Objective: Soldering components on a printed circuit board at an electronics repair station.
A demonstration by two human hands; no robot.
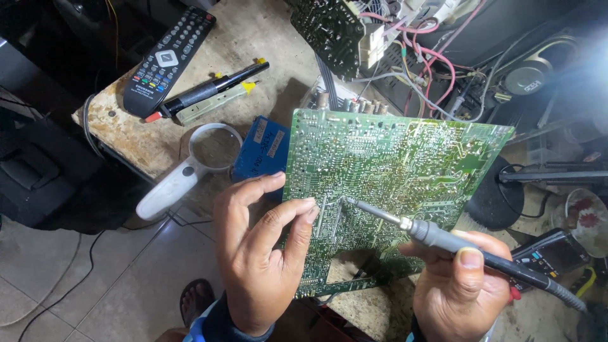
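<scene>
A large green circuit board (405,171) stands tilted on the worn table (253,38), solder side toward me. My left hand (259,253) pinches a thin solder wire (330,201) between thumb and forefinger at the board's left part. In my right hand (453,288) is a grey and black soldering iron (443,237). Its metal tip touches the board right beside the wire's end.
On the table lie a black remote control (168,57), a black and yellow pen-like tool (212,88), a white magnifying glass (190,164) and a blue box (261,149). A second circuit board (329,28) with pink wires stands behind. A multimeter (551,253) lies at right.
</scene>
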